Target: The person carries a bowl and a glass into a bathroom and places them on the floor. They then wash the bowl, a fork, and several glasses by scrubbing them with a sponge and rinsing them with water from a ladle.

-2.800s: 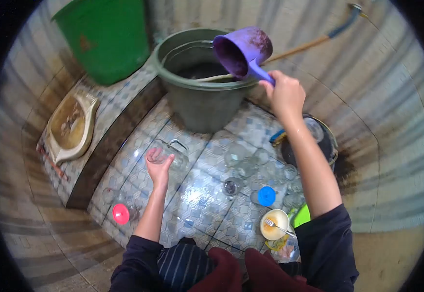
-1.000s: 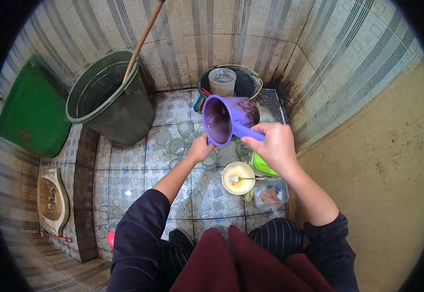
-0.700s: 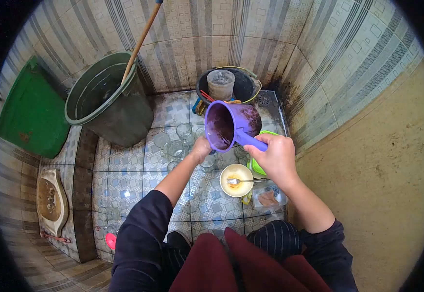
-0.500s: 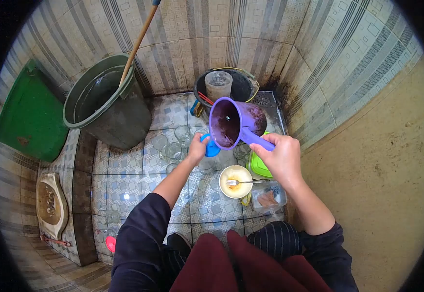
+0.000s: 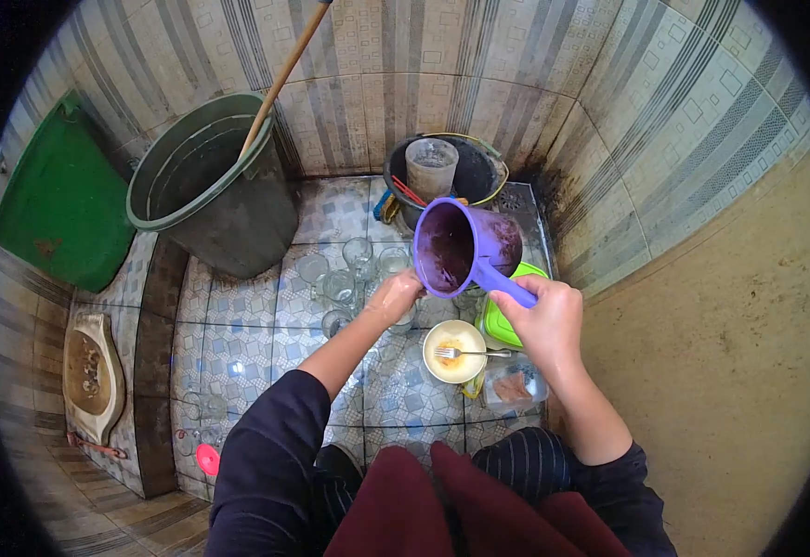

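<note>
My right hand point(image 5: 546, 320) is wrapped round the handle of a purple water dipper point(image 5: 498, 237). The dipper is tilted, its stained mouth turned to the left. Close under its rim is my left hand point(image 5: 398, 297), wet and with fingers drawn together; the dipper hides the fingertips and whatever they hold. Behind and below that hand, several clear glasses point(image 5: 339, 287) stand on the tiled floor. A cream bowl point(image 5: 454, 371) with a fork point(image 5: 465, 353) in it sits below the dipper. Partly behind my right hand is a lime-green lidded container point(image 5: 501, 327).
A clear plastic box point(image 5: 514, 386) lies right of the bowl. At the back stands a black bucket point(image 5: 400, 162) holding a cloudy tub point(image 5: 431, 167). A big grey-green bin point(image 5: 247, 223) with a wooden stick point(image 5: 284, 79) is at left, beside a green bin point(image 5: 61, 200).
The blue round item in my left hand has gone out of sight behind the dipper. My left hand has moved slightly right and down. The dipper has shifted slightly right and down in view.
</note>
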`<action>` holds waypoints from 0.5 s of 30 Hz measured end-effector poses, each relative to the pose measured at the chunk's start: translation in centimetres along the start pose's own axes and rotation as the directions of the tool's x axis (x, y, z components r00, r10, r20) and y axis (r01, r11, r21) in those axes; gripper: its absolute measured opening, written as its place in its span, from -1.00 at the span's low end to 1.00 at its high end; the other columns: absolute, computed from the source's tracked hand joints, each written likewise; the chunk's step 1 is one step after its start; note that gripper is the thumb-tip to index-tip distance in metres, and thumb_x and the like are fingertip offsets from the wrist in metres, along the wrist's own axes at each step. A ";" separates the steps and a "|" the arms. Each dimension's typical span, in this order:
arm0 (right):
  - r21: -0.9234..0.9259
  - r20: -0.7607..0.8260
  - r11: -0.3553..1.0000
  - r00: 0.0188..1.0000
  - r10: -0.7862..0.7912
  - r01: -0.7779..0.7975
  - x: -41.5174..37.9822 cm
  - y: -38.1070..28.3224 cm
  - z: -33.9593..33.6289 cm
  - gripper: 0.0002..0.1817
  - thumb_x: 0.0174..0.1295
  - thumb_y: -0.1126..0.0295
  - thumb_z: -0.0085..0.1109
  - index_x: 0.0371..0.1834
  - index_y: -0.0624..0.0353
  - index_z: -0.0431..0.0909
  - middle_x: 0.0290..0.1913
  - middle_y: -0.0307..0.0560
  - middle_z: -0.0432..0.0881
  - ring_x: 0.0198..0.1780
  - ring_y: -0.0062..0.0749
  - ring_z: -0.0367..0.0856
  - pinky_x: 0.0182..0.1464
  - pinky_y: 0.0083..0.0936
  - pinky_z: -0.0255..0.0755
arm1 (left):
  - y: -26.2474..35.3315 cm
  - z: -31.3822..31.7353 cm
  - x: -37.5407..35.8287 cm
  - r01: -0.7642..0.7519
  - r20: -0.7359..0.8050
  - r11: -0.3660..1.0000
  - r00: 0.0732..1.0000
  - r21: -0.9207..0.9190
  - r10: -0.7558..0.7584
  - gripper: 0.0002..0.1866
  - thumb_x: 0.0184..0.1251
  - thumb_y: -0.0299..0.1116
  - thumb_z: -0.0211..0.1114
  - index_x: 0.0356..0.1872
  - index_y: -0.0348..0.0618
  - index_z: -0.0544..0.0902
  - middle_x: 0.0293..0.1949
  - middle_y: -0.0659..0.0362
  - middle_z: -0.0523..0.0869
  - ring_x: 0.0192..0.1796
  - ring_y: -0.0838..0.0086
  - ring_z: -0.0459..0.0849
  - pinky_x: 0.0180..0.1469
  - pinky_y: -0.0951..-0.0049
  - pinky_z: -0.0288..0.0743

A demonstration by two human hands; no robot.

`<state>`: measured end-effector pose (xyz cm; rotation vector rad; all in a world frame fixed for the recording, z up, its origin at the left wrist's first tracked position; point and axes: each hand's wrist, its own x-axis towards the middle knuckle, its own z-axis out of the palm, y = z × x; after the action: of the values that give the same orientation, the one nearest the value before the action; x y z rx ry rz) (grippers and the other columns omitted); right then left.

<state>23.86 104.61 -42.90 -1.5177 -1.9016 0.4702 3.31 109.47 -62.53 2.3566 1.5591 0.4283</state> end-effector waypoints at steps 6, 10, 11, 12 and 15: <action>0.216 0.064 0.966 0.990 0.129 -0.140 0.4 1.7 0.3 -0.73 -0.20 0.30 0.29 -0.51 0.30 0.56 -0.70 -0.06 0.51 -0.68 -0.56 0.44 -0.57 -0.59 0.31 | -1.9 0.6 -0.1 0.411 -0.059 0.565 0.770 -0.715 -0.636 -0.83 0.10 -0.28 0.07 -0.36 -0.14 0.44 -0.38 0.10 0.52 -0.31 0.40 0.50 -0.32 0.38 0.44; 0.368 0.170 0.900 0.969 0.180 -0.232 0.6 2.6 0.7 -0.79 -0.12 0.35 0.25 -0.54 0.31 0.57 -0.67 -0.30 0.49 -0.66 -0.74 0.35 -0.61 -0.76 0.21 | -2.7 -3.3 -4.3 0.304 0.388 -0.264 0.485 -0.915 -0.784 -0.84 0.10 -0.31 0.08 -0.36 -0.16 0.42 -0.32 0.18 0.47 -0.27 0.46 0.47 -0.37 0.43 0.38; 0.379 0.189 0.896 0.967 0.172 -0.234 0.7 2.6 0.8 -0.79 -0.11 0.35 0.24 -0.52 0.30 0.56 -0.64 -0.29 0.50 -0.65 -0.74 0.35 -0.61 -0.77 0.21 | -4.7 -3.1 -6.0 0.292 0.127 0.044 0.540 -0.955 -0.832 -0.85 0.09 -0.32 0.08 -0.39 -0.17 0.41 -0.33 0.16 0.46 -0.28 0.44 0.46 -0.36 0.44 0.36; 0.391 0.218 0.889 0.962 0.163 -0.239 0.6 2.6 1.0 -0.80 -0.10 0.35 0.23 -0.50 0.29 0.56 -0.61 -0.29 0.51 -0.64 -0.74 0.35 -0.61 -0.78 0.21 | -6.6 -2.8 -8.4 0.286 -0.126 0.345 0.578 -0.894 -0.806 -0.86 0.08 -0.34 0.07 -0.42 -0.18 0.40 -0.34 0.14 0.45 -0.29 0.42 0.44 -0.35 0.44 0.35; 0.455 0.238 0.854 0.959 0.155 -0.252 0.5 2.8 2.0 -0.80 -0.06 0.36 0.20 -0.44 0.27 0.53 -0.54 -0.26 0.55 -0.62 -0.76 0.36 -0.61 -0.82 0.21 | -8.0 -7.4 -16.5 0.559 -0.654 0.800 0.526 -0.216 -0.544 -0.83 -0.14 -0.44 0.18 -0.53 -0.16 0.36 -0.46 0.11 0.40 -0.39 0.27 0.39 -0.24 0.36 0.27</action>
<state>24.44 106.10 -46.03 -1.3716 -1.5951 1.1375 -12.49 97.75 -60.33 1.5747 2.5225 1.2300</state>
